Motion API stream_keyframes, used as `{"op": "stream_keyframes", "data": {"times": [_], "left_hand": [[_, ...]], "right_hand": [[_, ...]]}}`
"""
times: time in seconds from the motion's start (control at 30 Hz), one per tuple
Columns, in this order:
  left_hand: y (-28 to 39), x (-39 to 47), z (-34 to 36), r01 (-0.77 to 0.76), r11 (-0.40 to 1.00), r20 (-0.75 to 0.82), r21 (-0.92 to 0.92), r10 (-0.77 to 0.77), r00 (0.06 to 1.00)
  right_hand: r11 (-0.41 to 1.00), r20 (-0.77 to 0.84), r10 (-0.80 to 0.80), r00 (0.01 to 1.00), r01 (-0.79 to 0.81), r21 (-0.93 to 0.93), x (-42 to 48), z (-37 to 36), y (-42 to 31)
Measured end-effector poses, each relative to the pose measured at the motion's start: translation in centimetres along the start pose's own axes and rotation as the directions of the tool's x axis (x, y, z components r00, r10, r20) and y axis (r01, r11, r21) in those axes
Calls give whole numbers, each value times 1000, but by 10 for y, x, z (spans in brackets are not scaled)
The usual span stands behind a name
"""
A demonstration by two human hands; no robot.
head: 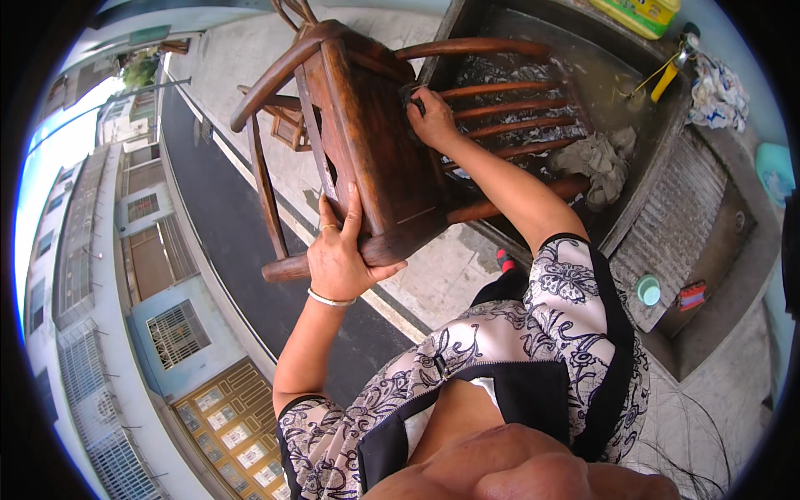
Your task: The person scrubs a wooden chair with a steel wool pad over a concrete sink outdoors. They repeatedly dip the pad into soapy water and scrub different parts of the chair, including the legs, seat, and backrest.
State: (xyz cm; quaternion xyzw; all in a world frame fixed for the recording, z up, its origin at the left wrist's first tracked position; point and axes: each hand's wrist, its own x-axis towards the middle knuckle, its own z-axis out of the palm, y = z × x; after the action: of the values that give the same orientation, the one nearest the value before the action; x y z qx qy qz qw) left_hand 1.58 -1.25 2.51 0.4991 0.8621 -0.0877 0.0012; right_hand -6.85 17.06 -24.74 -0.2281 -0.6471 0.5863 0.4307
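Note:
A dark brown wooden chair [394,144] lies tipped over the edge of a concrete wash basin [650,169]. Its slatted backrest [509,112] reaches down into the cloudy, sudsy water [600,75]. My left hand [340,247] holds the chair at a near corner, fingers spread on the seat frame and thumb around the leg. Against the seat surface, close to the backrest, my right hand [434,119] grips a dark scrubbing pad [415,100], mostly hidden by the fingers. A wet grey cloth [600,165] lies beside the backrest at the basin's near side.
Right of the basin is a ribbed washboard slab [672,206] with a small green cup [648,290] and a red brush [692,295]. A tap [687,44], a yellow-handled tool [664,81] and a crumpled cloth [719,94] sit along the wall. Another wooden chair [289,128] stands behind.

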Motion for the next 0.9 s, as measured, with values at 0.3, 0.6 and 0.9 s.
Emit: {"op": "stream_keyframes", "data": {"times": [0.3,0.6,0.9], "left_hand": [[1,2,-1,-4,1000,41,2,4,999],[-1,-10,2,73,997,101,-31,-70,992],[-2,-2,3,7,1000,-5,8,-7,1000]], "right_hand": [[959,-156,-152,976,184,215,77,22,-84],[876,238,-220,946,84,474,-47,-61,-122],[932,84,-246,966,211,296,32,-14,-90]]}}
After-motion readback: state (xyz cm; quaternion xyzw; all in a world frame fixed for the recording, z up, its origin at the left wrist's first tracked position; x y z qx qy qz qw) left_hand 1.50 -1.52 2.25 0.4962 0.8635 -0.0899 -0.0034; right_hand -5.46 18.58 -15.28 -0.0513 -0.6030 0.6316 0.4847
